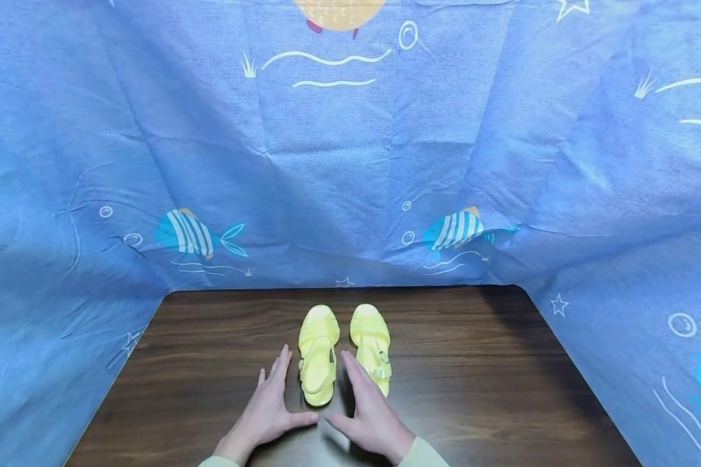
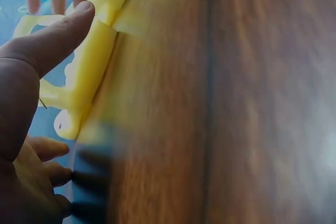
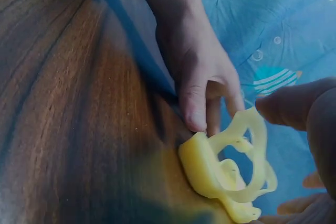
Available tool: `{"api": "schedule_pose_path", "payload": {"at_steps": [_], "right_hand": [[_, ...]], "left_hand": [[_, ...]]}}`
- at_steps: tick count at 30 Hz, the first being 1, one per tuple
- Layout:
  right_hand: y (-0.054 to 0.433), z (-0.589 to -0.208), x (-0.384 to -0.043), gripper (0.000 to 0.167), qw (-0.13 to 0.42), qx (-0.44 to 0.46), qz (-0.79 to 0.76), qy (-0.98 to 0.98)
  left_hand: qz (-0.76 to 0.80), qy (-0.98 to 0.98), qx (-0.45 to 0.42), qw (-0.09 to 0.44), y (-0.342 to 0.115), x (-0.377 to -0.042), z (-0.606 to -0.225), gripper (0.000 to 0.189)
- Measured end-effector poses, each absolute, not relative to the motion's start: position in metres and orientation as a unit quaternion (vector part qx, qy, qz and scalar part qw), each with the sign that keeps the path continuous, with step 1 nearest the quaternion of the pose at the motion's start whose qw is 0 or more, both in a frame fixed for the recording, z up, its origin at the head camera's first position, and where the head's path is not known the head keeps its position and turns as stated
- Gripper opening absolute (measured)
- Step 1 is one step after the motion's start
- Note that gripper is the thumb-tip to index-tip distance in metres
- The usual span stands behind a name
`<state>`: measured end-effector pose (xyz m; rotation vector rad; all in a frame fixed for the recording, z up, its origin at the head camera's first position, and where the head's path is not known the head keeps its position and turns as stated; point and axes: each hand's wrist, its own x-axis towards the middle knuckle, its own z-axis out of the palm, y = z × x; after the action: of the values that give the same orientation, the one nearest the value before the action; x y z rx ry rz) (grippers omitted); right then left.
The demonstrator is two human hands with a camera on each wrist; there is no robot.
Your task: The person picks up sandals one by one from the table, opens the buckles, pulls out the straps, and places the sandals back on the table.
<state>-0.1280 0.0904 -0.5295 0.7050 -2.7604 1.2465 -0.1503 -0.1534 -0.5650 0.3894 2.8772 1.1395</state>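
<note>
Two yellow sandals stand side by side on the brown table, toes pointing away from me: a left sandal [image 1: 317, 337] and a right sandal [image 1: 369, 324]. My left hand [image 1: 267, 407] is spread just left of the left sandal's heel, thumb reaching behind it. My right hand [image 1: 374, 415] lies between and behind the two sandals, fingers fairly straight, partly covering the right sandal's heel. The thumbs nearly meet. In the right wrist view the heel and strap of a sandal [image 3: 202, 163] sit between both hands; whether either hand touches it I cannot tell.
The dark wood-grain table [image 1: 491, 376] has its far edge against a blue cloth [image 1: 339, 175] printed with fish, stars and bubbles. That cloth also hangs along the left and right sides. Pale sleeves [image 1: 423, 454] cover the forearms.
</note>
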Motion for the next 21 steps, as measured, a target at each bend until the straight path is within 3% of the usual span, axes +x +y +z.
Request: {"api": "schedule_pose_path", "payload": {"at_steps": [8, 13, 21], "right_hand": [[0.076, -0.544, -0.14, 0.107, -0.041, 0.2, 0.44, -0.874], [0.069, -0.549, -0.143, 0.114, -0.047, 0.192, 0.437, -0.877], [0.063, -0.553, -0.151, 0.105, -0.046, 0.197, 0.475, -0.856]], "left_hand": [[0.372, 0.918, 0.134, 0.024, -0.145, -0.154, -0.564, 0.138], [0.365, 0.921, 0.135, 0.016, -0.142, -0.153, -0.564, 0.133], [0.363, 0.922, 0.135, -0.003, -0.142, -0.153, -0.568, 0.112]]}}
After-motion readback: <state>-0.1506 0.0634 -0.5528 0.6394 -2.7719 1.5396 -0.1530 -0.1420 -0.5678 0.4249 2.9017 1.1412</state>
